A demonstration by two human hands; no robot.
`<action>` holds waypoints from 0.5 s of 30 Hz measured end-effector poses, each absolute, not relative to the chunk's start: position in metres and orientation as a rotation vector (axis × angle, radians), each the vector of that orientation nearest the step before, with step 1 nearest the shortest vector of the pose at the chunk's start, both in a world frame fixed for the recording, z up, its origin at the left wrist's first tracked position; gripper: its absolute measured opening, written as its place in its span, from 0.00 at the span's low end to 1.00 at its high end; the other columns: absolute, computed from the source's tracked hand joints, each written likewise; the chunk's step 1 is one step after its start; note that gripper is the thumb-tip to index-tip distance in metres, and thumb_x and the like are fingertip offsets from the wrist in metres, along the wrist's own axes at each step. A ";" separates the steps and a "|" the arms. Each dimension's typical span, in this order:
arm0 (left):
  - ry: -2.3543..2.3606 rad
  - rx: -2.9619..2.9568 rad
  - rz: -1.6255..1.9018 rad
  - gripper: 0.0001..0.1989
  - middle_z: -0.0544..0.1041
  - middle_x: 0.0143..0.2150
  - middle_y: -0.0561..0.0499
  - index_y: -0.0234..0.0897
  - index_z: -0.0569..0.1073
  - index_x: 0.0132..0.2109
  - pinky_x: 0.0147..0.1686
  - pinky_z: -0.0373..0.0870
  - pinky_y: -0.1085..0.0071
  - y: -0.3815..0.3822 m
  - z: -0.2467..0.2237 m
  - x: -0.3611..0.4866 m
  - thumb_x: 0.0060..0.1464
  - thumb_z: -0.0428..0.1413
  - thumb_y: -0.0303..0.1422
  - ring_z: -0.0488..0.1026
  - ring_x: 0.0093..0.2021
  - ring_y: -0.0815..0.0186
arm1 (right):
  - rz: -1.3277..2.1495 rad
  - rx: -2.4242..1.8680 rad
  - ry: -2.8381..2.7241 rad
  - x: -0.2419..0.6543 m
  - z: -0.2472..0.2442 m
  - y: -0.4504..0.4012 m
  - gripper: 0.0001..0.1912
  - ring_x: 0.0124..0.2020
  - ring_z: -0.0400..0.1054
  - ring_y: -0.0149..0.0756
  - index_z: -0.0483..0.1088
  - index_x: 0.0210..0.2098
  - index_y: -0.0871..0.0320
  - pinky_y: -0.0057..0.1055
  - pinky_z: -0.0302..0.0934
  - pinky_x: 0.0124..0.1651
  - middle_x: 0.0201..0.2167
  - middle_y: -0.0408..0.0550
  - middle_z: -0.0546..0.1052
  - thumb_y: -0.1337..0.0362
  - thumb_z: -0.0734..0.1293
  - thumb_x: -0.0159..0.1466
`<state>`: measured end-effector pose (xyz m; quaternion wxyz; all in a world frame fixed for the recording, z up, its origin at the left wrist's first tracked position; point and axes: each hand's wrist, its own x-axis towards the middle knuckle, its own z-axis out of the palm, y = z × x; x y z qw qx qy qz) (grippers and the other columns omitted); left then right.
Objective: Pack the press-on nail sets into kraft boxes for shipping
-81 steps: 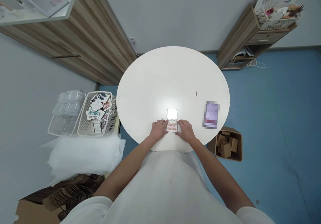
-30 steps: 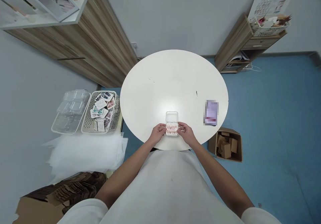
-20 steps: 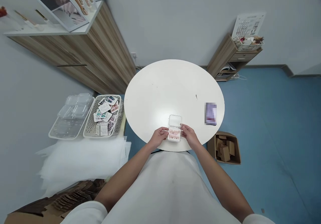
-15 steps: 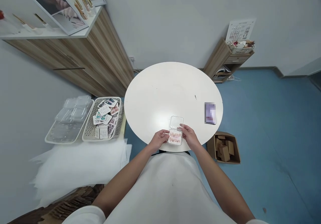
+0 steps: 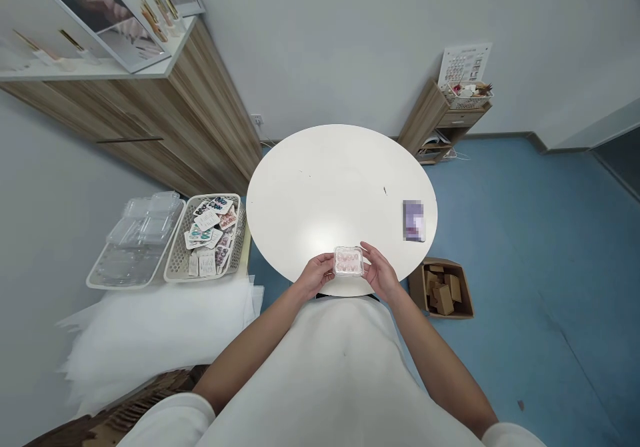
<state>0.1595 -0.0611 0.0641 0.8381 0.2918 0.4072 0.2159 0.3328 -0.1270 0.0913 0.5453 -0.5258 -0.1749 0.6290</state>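
A small clear plastic case of press-on nails (image 5: 349, 261) sits near the front edge of the white oval table, its lid down. Rows of pale pink nails show through the lid. My left hand (image 5: 316, 275) grips the case's left side, fingers bent and thumb close to the edge. On the opposite side, my right hand (image 5: 379, 273) holds the right edge, with its index finger stretched up along the upper corner and its thumb lower down.
At the right of the table (image 5: 320, 173) lies a purple blurred item (image 5: 413, 220). Left of it, a white basket (image 5: 173, 275) holds nail cards beside a tray of clear cases (image 5: 127, 260). A cardboard box (image 5: 466, 293) with small boxes stands on the floor at right.
The case's lid was standing open behind the nails and is now folded down over them. My right hand has come down from the lid to the case's right side.
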 end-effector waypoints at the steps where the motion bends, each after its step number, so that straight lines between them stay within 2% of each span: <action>1: 0.861 0.613 0.462 0.17 0.73 0.34 0.49 0.35 0.72 0.39 0.31 0.63 0.76 -0.061 0.065 0.160 0.41 0.61 0.37 0.69 0.30 0.73 | 1.510 -1.232 -0.387 0.332 0.092 -0.129 0.22 0.42 0.68 0.38 0.62 0.49 0.50 0.38 0.65 0.41 0.49 0.48 0.68 0.52 0.60 0.56; 6: 0.843 0.610 0.484 0.17 0.73 0.36 0.48 0.35 0.72 0.40 0.32 0.63 0.75 -0.061 0.066 0.162 0.42 0.60 0.37 0.68 0.32 0.72 | 1.556 -1.288 -0.313 0.325 0.087 -0.137 0.24 0.35 0.70 0.33 0.62 0.48 0.50 0.37 0.65 0.42 0.38 0.45 0.74 0.58 0.67 0.52; 11: 0.845 0.699 0.482 0.17 0.73 0.39 0.47 0.37 0.71 0.42 0.33 0.61 0.74 -0.064 0.065 0.157 0.48 0.54 0.43 0.69 0.36 0.69 | 1.482 -1.362 -0.316 0.319 0.080 -0.140 0.24 0.36 0.70 0.33 0.62 0.47 0.51 0.35 0.66 0.42 0.38 0.45 0.74 0.60 0.68 0.51; 15: 0.941 0.877 0.417 0.23 0.73 0.43 0.48 0.42 0.65 0.51 0.40 0.59 0.69 -0.071 0.066 0.149 0.49 0.52 0.44 0.67 0.45 0.65 | 1.455 -1.361 -0.332 0.314 0.080 -0.143 0.25 0.38 0.69 0.34 0.61 0.48 0.51 0.35 0.66 0.41 0.39 0.45 0.74 0.59 0.68 0.51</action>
